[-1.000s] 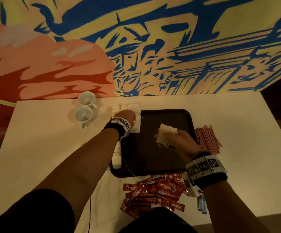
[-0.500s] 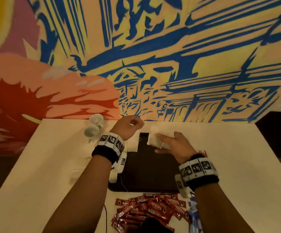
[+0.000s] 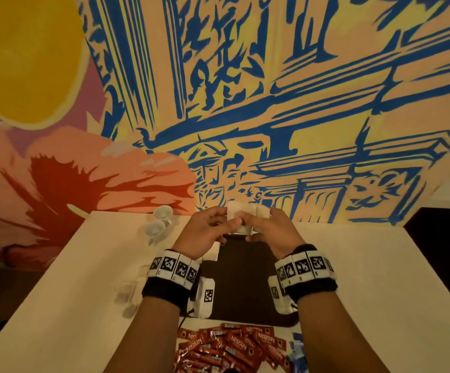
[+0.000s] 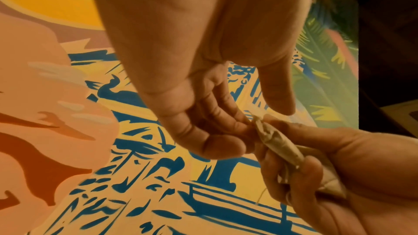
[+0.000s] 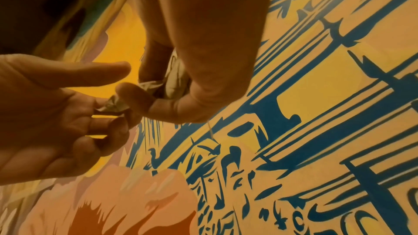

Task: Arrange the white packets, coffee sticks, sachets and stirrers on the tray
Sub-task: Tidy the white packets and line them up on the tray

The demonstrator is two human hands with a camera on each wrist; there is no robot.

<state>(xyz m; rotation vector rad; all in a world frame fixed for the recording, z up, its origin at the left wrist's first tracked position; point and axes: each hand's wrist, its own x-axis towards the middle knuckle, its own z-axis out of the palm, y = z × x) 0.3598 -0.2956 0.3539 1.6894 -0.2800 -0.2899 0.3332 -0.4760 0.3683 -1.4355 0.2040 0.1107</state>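
A small bunch of white packets is held up in front of the painted wall, above the far end of the dark tray. My right hand grips the bunch in its curled fingers and thumb, seen close in the right wrist view. My left hand has its curled fingertips on the crumpled left end of the packets, with the thumb held out straight. A thin thread hangs from the bunch. More white packets lie at the tray's left edge. Red coffee sticks are heaped near me. The stirrers are hidden.
Two white cups stand at the table's far left, near the wall. Blue sachets lie right of the coffee sticks. The white table runs wide on both sides of the tray, and the mural wall closes its far edge.
Both hands have risen from the tray toward the wall. My left hand left the tray's left edge and joined the right hand on the packets. My view has tilted upward.
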